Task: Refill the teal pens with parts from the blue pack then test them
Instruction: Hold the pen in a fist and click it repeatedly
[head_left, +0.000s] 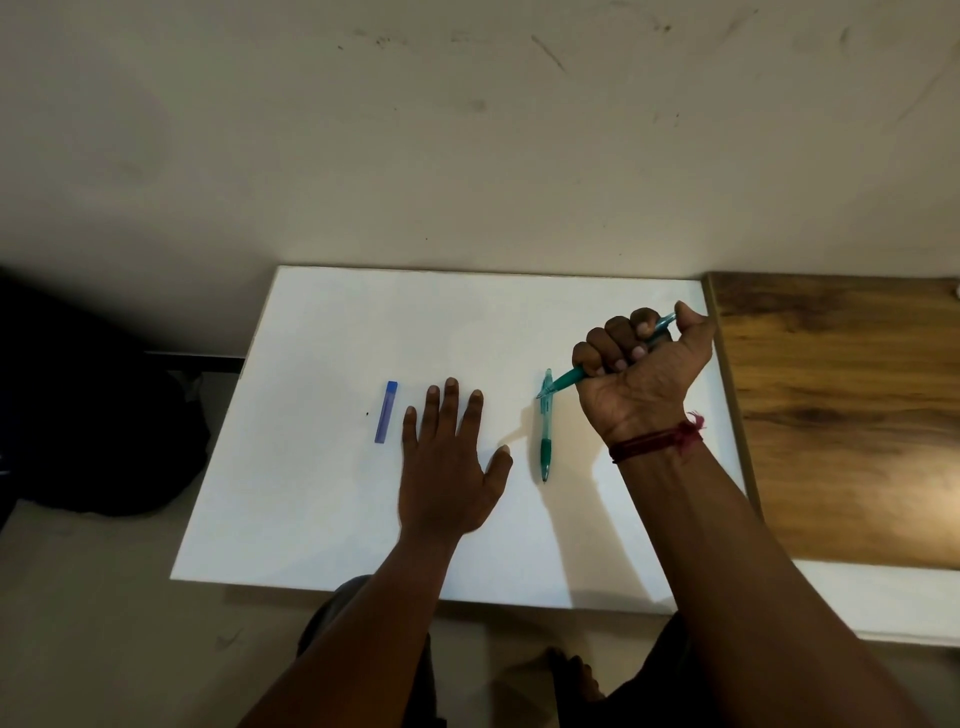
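White board (322, 493) is the landmark, wood panel (841, 415) just beside its right edge. Left hand (447, 467) flat on the board's middle, fingers spread, holding nothing. Right hand (641, 369) fisted around 1 teal pen (563, 383) above the board's right part, long axis diagonal, tip down-left. 2nd teal pen (545, 434) lies under that tip, axis near-to-far. Blue pack (386, 413) lies just left of the left hand, parallel; contents can't tell.
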